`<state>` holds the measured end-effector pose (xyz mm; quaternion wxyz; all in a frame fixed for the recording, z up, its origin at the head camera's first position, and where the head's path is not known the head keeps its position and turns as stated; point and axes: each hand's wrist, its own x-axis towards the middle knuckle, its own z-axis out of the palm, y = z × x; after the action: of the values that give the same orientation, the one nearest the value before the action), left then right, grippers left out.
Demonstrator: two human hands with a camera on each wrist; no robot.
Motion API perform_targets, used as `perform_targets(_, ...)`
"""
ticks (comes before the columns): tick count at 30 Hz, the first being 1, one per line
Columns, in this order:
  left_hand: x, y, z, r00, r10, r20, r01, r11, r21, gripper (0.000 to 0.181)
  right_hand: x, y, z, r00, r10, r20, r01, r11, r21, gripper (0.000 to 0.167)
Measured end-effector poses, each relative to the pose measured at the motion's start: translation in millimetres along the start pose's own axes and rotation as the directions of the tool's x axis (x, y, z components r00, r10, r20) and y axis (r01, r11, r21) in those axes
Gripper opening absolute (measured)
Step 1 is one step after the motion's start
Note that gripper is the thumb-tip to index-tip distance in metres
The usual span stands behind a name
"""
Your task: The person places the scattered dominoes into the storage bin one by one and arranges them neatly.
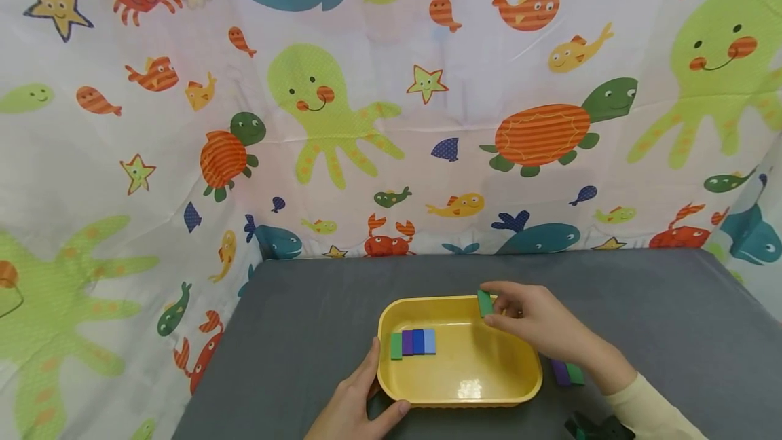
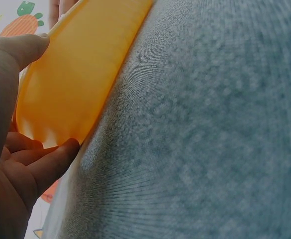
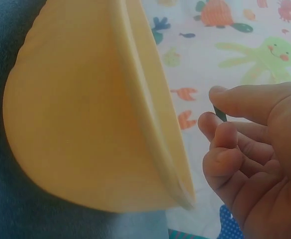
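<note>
My right hand pinches a green block at the far rim of the yellow tray, right of its middle. My left hand, fingers spread wide, touches its near left corner. Inside, at left, four blocks form a row.

Curtained workspace: grey tabletop, sea-animal curtain
</note>
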<state>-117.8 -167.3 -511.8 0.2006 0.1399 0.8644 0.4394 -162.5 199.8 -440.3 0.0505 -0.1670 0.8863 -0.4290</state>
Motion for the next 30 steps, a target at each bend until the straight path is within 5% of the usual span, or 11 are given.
perform_targets(22,-2.2,2.9,0.5,0.999,-0.035,-0.006,0.035,0.999,0.02,0.117,16.8,-1.0,27.7,0.999,-0.008,0.054,0.008,1.0,-0.006,0.051)
perform_targets(30,-3.3,2.4,0.4,1.0,-0.004,-0.002,0.004,1.0,-0.001,0.113,24.4,-3.4,36.6,0.997,-0.021,0.073,0.021,1.0,-0.003,0.05)
